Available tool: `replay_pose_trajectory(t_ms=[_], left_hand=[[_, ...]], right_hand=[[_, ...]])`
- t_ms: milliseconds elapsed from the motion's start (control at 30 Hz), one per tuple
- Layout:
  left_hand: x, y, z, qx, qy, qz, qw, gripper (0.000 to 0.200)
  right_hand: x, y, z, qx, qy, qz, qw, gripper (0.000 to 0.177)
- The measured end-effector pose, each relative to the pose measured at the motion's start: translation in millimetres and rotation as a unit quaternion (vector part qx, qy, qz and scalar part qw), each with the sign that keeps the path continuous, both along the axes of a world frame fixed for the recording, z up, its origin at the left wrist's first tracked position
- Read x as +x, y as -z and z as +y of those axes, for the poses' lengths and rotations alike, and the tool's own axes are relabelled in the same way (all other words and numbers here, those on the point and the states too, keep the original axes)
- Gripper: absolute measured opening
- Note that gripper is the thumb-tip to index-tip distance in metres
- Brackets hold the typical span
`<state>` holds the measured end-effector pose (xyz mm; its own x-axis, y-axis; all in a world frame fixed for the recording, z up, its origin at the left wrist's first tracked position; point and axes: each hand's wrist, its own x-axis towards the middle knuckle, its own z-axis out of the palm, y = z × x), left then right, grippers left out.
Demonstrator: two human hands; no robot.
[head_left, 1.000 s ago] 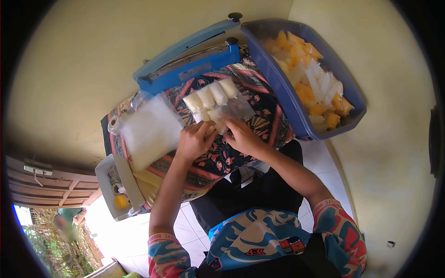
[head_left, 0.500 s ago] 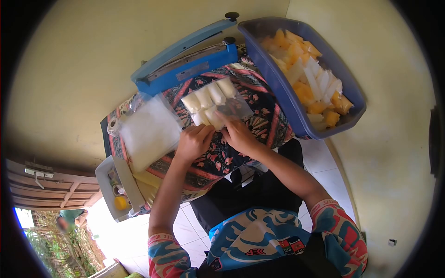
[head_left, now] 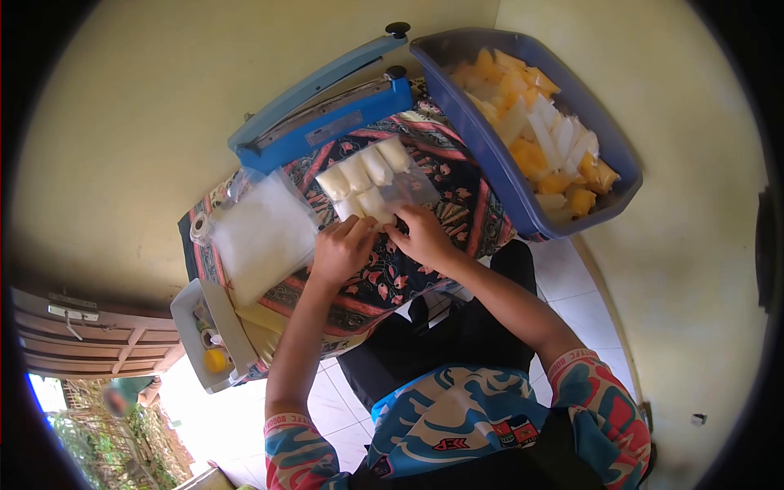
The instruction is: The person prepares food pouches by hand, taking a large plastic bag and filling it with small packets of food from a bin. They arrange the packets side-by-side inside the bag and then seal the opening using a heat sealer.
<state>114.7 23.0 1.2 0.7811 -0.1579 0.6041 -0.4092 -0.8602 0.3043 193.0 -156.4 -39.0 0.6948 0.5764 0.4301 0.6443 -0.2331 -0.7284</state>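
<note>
A clear plastic bag [head_left: 421,188] lies on the patterned cloth [head_left: 390,286], filled with several pale cream packets [head_left: 356,173] in two rows. My left hand [head_left: 345,249] is closed at the bag's near edge, thumb and fingers pinched together. Beside it, my right hand [head_left: 423,237] also grips that edge, its fingertips close to the left ones. My fingers partly cover the nearest packets and the edge itself. Left of the bag rests a stack of flat clear plastic bags [head_left: 263,237].
Behind the bag stands a blue impulse sealer [head_left: 327,124], its arm raised. A blue-purple tub [head_left: 478,135] holding yellow and white packets is at the right. At the left are a tape roll [head_left: 199,228] and a pale bin [head_left: 188,339] with small items. A person [head_left: 131,390] is outside the doorway.
My right index finger, stretched over the packets before, has drawn back and bent down to the bag's near edge. My left hand stays in about the same place.
</note>
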Motion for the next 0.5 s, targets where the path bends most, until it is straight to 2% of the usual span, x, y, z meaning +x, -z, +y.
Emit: replay_pose_trajectory(t_ms=[200, 400, 500], left_hand=[[-0.6, 2.8, 0.9, 0.014, 0.03, 0.011, 0.999, 0.013], [-0.4, 5.5, 4.0, 0.015, 0.055, 0.013, 0.998, 0.012], [-0.2, 6.1, 4.8, 0.018, 0.064, 0.013, 0.998, 0.011]], right_hand=[[-1.7, 5.1, 4.8, 0.014, 0.026, -0.086, 0.996, 0.029], [-0.8, 1.8, 6.7, 0.01, 0.017, -0.108, 0.994, 0.032], [-3.5, -3.5, 5.1, -0.041, 0.015, -0.067, 0.997, 0.036]])
